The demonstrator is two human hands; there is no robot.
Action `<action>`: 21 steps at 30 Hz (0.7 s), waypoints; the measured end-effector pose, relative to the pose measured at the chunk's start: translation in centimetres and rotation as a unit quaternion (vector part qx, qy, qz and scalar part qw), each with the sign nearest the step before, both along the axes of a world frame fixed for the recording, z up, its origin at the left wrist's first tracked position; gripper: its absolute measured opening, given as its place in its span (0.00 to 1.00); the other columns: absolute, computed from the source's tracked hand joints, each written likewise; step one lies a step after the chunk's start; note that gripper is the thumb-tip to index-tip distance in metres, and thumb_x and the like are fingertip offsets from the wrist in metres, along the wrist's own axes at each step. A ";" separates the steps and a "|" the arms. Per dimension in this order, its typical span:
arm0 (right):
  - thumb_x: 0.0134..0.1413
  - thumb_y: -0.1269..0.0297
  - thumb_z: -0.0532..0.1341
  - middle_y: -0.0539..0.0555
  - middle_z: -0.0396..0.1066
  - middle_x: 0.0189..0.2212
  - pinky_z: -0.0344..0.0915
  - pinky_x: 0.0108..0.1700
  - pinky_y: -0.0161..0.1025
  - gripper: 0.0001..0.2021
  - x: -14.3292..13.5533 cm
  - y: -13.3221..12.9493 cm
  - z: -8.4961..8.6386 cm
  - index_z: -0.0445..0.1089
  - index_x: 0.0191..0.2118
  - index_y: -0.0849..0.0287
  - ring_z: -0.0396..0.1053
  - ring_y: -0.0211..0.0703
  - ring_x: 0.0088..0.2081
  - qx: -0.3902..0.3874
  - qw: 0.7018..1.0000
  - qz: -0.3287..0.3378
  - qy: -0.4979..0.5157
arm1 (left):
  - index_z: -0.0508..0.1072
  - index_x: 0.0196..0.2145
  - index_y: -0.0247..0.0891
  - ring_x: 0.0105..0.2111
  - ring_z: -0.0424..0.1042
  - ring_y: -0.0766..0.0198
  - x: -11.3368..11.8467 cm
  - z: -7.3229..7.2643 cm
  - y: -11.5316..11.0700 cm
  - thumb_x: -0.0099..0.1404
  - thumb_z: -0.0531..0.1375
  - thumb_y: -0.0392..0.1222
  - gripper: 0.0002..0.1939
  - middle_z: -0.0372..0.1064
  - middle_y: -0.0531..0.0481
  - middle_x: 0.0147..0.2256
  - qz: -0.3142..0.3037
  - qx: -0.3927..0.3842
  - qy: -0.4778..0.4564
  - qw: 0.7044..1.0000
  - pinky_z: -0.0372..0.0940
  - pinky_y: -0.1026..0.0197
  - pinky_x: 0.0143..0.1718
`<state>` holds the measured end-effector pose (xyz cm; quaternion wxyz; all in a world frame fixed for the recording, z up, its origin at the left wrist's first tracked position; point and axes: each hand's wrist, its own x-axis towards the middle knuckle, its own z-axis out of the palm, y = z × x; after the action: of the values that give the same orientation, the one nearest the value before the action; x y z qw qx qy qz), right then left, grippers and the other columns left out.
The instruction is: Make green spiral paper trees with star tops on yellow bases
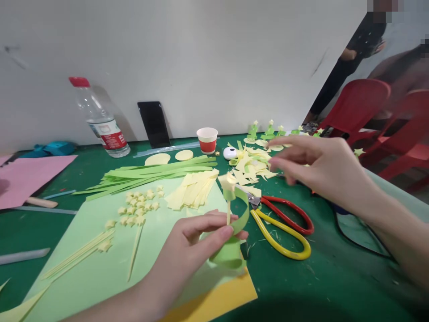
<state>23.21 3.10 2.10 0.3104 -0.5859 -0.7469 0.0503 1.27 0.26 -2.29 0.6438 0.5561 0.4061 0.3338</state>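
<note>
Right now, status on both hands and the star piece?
Left hand: gripping star-topped stick and green strip. Right hand: raised, nothing visible in grasp. Scissors and pale paper scraps lie close by.

Glossy coated handles (284,228) curve beside matt paper strips (157,174).

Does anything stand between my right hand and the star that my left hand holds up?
Nothing visible blocks the right hand from the star; the scissors and yellow scraps lie lower, on the table.
</note>
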 end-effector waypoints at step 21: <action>0.57 0.63 0.54 0.50 0.66 0.30 0.65 0.32 0.36 0.08 13.0 -1.5 -7.5 0.65 0.36 0.63 0.65 0.34 0.29 -0.275 0.895 -0.348 -0.056 | 0.69 0.18 0.38 0.32 0.65 0.60 0.5 -2.9 0.6 0.54 0.59 0.47 0.13 0.67 0.51 0.29 -0.026 0.003 0.087 0.996 0.58 0.59 0.37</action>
<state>36.24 1.62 -5.38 0.0928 -0.8721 -0.4677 0.1095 1.73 0.81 -5.18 0.6125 0.5956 0.4451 0.2682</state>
